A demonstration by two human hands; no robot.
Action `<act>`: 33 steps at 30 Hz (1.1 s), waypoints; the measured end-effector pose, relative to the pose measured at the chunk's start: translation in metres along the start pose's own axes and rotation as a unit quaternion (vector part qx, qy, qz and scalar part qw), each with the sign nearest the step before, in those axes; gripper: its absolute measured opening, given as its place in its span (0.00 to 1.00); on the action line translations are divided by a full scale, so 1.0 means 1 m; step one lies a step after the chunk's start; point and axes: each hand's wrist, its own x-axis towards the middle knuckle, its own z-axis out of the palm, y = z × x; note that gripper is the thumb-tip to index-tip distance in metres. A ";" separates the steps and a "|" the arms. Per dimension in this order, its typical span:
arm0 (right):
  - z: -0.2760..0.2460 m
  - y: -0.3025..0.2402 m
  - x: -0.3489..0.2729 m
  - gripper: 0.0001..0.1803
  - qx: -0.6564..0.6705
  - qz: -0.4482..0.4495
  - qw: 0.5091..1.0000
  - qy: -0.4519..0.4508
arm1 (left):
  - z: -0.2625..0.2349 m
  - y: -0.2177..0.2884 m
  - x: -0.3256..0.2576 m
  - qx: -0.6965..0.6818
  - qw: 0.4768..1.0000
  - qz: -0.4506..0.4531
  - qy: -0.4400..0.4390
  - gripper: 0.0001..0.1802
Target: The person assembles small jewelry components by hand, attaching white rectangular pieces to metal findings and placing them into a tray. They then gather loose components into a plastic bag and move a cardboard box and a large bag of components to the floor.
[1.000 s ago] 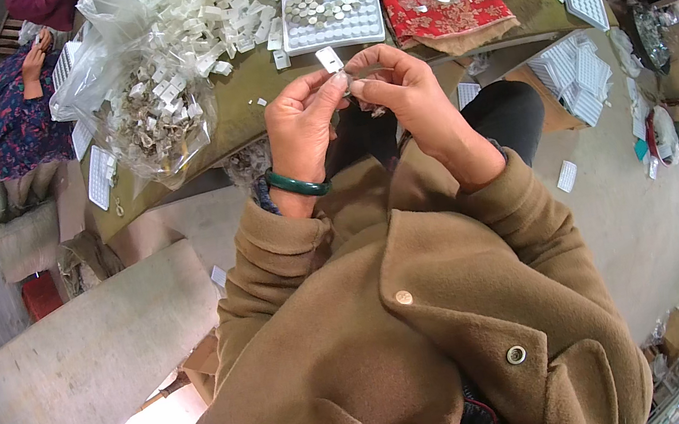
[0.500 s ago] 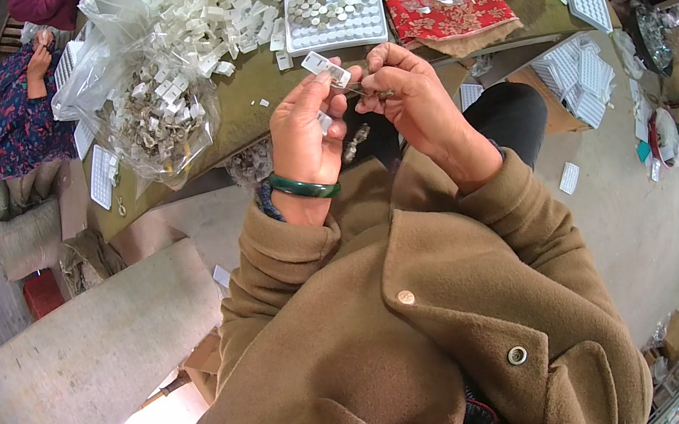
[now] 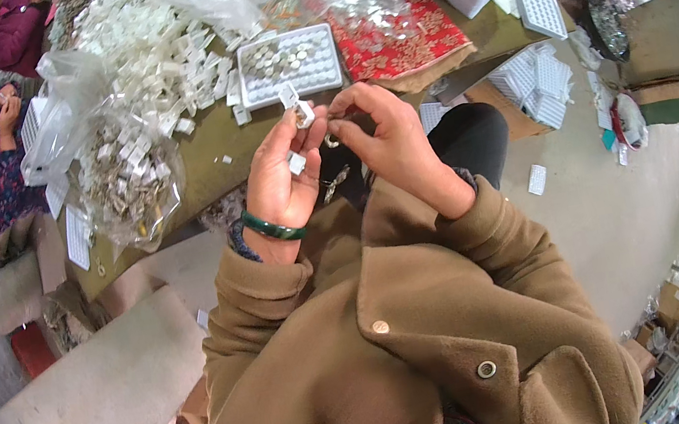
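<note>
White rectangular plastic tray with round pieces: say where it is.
In the head view, the tray sits just left of upper centre on the green table, beyond the left hand, between the white plastic heap on its left and the red floral cloth.

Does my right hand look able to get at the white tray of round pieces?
Probably yes: the tray has its near side uncovered, and nothing visible blocks your right hand, though it seems to pinch a small item.
</note>
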 end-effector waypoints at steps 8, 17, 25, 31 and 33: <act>-0.052 0.026 0.027 0.07 -0.075 0.083 0.991 0.074 | 0.002 -0.003 0.007 0.102 0.992 0.070 -0.004 0.14; -0.040 0.035 0.062 0.08 -0.126 0.013 0.992 0.018 | 0.003 -0.014 0.015 0.186 0.980 0.065 -0.026 0.13; 0.009 0.033 0.098 0.06 -0.177 -0.084 0.981 -0.018 | -0.006 0.000 0.010 0.163 0.985 0.049 -0.015 0.13; 0.025 0.040 0.099 0.05 -0.243 -0.095 0.965 -0.034 | -0.015 0.018 0.011 0.147 0.988 0.044 0.004 0.12; 0.027 0.039 0.097 0.05 -0.253 -0.103 0.961 -0.033 | -0.018 0.023 0.012 0.126 0.991 0.049 0.003 0.12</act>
